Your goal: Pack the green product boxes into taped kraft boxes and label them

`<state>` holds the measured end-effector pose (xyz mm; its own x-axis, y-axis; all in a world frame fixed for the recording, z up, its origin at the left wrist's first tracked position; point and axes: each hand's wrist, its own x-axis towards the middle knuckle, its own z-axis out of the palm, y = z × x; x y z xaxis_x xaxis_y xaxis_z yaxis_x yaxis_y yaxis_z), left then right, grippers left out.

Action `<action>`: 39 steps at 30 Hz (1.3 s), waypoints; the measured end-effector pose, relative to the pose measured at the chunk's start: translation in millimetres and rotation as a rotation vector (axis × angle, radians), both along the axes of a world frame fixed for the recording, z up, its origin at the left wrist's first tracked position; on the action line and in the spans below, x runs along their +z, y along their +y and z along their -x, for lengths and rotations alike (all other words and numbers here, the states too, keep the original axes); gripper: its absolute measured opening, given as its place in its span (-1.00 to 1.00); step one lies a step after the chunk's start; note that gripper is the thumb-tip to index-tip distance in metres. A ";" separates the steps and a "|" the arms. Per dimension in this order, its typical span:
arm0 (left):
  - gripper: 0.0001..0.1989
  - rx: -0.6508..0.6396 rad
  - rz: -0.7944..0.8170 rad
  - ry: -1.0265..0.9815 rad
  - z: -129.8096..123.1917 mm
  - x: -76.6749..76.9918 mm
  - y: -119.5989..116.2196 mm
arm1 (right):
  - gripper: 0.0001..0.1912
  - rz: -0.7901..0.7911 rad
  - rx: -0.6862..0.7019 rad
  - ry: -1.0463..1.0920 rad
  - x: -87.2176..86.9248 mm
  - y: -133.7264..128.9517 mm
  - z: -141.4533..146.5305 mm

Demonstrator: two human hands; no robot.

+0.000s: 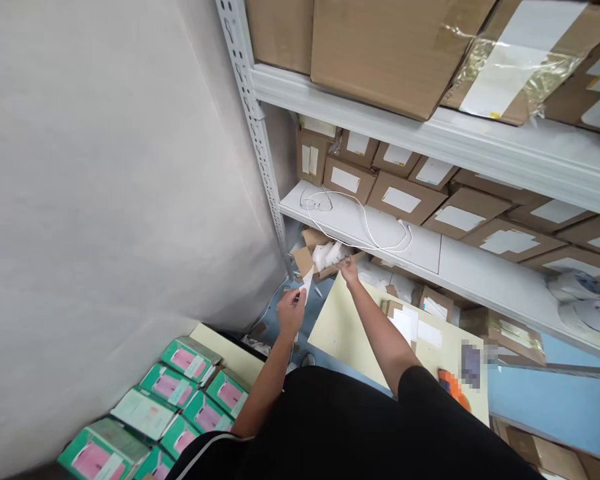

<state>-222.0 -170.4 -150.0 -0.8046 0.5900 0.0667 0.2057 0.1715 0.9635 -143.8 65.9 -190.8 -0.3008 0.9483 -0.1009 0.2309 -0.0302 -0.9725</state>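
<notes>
Head view: white shelf (425,247) runs just above the work zone, perforated upright (260,140) and bare wall (130,167) close off the left side. White cable (365,217) loops over the shelf and along its front edge, above the open carton (304,261); glasses (320,203) lie within the loop. Closed cartons (405,197) with white labels line the shelf's back, two tape rolls (587,313) at its right end. Bigger cartons (380,53) on the upper tier.

Pale table (347,327) right of the hands: small brown box (395,310) with white sheets on it, orange item (453,387), pixelated dark object beside that, unreadable. Green-and-pink boxes (215,410) packed lower left.

Open carton sits by the upright, flaps up, white crumpled material (330,255) filling it; contents underneath hidden. Left hand (291,312): fingers pinch white paper (307,285) at the carton's near-left flap. Right hand (349,271): fingers at carton's right side, can't tell if gripping.
</notes>
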 end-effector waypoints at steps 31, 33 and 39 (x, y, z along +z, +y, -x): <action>-0.75 -0.644 0.483 -0.194 -278.1 -119.1 132.1 | -0.69 0.215 -0.499 -0.222 -75.8 -107.1 -358.6; -0.78 -0.619 0.604 -0.123 -298.7 -127.4 135.9 | -0.67 0.212 -0.505 -0.322 -87.8 -102.7 -374.0; -0.84 -0.563 0.791 -0.034 -331.0 -142.2 137.8 | -0.51 0.260 -0.432 -0.372 -114.0 -94.8 -398.0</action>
<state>109.1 -32.6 -292.2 -0.3846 0.7538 -0.5328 0.4302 0.6570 0.6191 254.3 -28.9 -304.8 0.2037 0.9068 -0.3692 0.4663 -0.4214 -0.7778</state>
